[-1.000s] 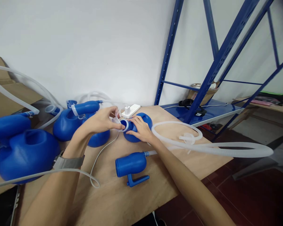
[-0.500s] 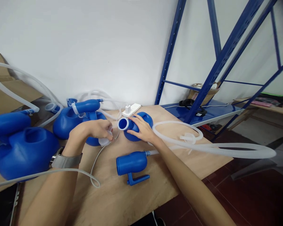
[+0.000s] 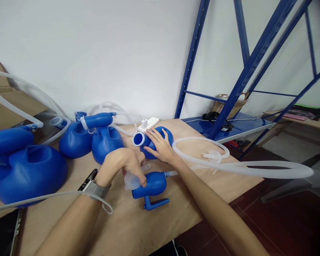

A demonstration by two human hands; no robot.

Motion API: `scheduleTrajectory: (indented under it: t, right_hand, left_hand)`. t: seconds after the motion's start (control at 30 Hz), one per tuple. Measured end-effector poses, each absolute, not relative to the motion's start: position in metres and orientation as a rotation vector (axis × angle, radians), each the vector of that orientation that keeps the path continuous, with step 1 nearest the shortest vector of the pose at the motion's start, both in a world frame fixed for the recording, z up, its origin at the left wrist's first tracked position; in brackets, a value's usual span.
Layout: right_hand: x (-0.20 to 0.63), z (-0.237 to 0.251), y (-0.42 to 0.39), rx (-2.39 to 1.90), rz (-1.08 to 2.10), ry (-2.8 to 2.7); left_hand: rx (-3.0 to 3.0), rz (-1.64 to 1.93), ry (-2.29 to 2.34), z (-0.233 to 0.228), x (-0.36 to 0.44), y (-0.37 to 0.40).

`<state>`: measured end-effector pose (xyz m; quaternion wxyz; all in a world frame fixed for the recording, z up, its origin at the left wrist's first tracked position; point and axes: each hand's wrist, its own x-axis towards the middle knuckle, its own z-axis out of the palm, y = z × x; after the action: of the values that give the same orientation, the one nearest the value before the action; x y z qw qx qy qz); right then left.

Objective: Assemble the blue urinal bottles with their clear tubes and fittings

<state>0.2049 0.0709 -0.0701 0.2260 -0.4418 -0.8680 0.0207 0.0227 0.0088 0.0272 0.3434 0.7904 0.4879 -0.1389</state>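
Note:
My left hand (image 3: pixel 132 163) pinches a translucent plastic cap (image 3: pixel 131 181) with a small tab. It holds the cap by the open mouth of a blue cylindrical cup (image 3: pixel 152 184), which lies on its side with a handle and a hose at its far end. Whether cap and cup touch, I cannot tell. My right hand (image 3: pixel 161 144) grips the neck of a round blue bottle (image 3: pixel 167 133), thumb on one side and fingers on the other. The bottle's pale-rimmed mouth (image 3: pixel 138 139) is uncovered and tilts towards me.
Several blue bottles (image 3: pixel 105 142) stand at left, some with blue cups on top. A clear hose (image 3: pixel 277 170) loops past the table's right edge. A white power strip (image 3: pixel 149 123) lies by the wall, and a grey cable (image 3: pixel 56 195) crosses the left. Blue shelving (image 3: pixel 192 60) rises behind.
My left hand has moved right and towards me with the cap, from beside the standing bottles to the mouth of the lying cup. My right hand stays on its bottle.

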Motion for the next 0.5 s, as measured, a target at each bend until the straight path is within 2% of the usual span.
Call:
scheduleTrajectory:
  t: [0.1,0.33,0.5]
  right_hand:
    - [0.206,-0.071,0.072,-1.212,0.037,-2.405]
    - [0.211,-0.072,0.08,-1.142,-0.013,-2.281]
    - [0.219,-0.044,0.067,-1.267,0.06,-2.434]
  left_hand:
    - [2.038,-0.576,1.226,0.026,0.032,0.008]
    - [2.072,-0.52,1.171,0.018,0.039,0.012]
    - [2.113,-0.45,1.198,0.006,0.024,0.025]
